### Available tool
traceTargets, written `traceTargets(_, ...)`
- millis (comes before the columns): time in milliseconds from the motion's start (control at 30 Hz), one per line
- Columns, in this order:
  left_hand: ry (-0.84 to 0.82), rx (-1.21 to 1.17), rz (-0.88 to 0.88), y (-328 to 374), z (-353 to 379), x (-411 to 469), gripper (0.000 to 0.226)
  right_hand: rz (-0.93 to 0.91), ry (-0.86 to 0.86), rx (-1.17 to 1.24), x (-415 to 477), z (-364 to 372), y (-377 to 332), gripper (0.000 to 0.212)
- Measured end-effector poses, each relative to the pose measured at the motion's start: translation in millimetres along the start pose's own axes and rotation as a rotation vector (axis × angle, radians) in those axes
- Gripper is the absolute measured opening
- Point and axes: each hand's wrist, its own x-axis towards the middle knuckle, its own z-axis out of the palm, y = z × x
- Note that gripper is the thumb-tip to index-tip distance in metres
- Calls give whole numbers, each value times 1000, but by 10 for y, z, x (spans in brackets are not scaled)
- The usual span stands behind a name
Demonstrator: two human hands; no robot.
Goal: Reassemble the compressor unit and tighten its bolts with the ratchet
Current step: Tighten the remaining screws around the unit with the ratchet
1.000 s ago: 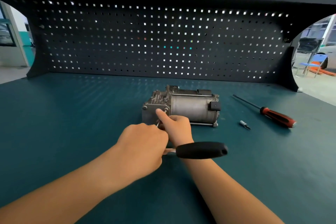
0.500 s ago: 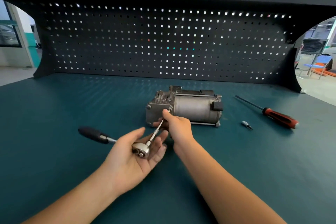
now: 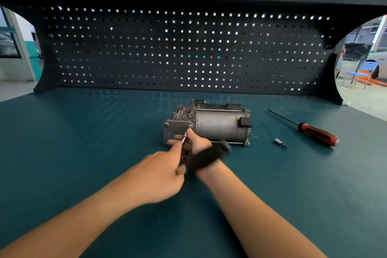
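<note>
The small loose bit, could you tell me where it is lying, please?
In the head view the small bit lies on the bench, right of the compressor and left of the red-handled screwdriver.

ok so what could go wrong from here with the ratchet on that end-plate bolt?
1. The extension slants up to the bolt, and the right hand hides its tip. If it is not seated, it could cam off and round the head.
2. That hand's fingertips sit right by the bolt, so a slip could pinch them.
3. The compressor stands on the mat with no clamp in view. It may shift as the left hand works the ratchet.
</note>
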Motion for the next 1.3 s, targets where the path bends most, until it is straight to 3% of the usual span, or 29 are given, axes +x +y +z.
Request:
traceTargets(67,101,424,75,88,5,1,68,7,5,-56,17,3,-5,39)
traceTargets(133,91,661,126,145,3,35,71,-2,20,-88,23,1,-20,41)
traceTargets(233,75,756,152,111,-6,116,70,-52,34,-120,25,-9,-17,39)
traceTargets(333,87,666,167,61,98,114,73,-101,57,-162,31,-34,29,35)
traceTargets(467,136,181,112,-81,255,89,72,-114,67,-107,37,-54,43,31)
traceTargets(567,104,-646,61,-112,307,55,34,-114,66,-46,33,-46,33,30)
traceTargets(633,63,-1141,-35,-98,330,32,25,-98,67,-55,25,-32,30,29)
traceTargets(667,38,-1311,-87,-97,320,15,30,-84,69,-61,21,-25,27,29)
traceTargets(733,-20,-1578,-161,-100,280,-4,46,-70,65,-61,18,-12,22,29)
traceTargets(867,-35,-1882,-235,-102,191,0,47,-76,40,-65,11,-17,26,31)
traceTargets(967,-57,-1714,-138,-63,197,-17,24,-63,23,-49,13,-52,15,32)
traceTargets(1133,16,-798,106,-125,274,6,64,-29,26,-73,48,-64,42,35)
traceTargets(1167,14,-676,130,-143,258,16,64,-28,26,-69,53,-64,47,36)
traceTargets(1267,40,-451,54,-168,147,12,33,-20,27,-85,63,-59,45,38)
traceTargets(1300,52,-325,58,-146,111,14,42,-16,23,-75,66,-54,42,39)
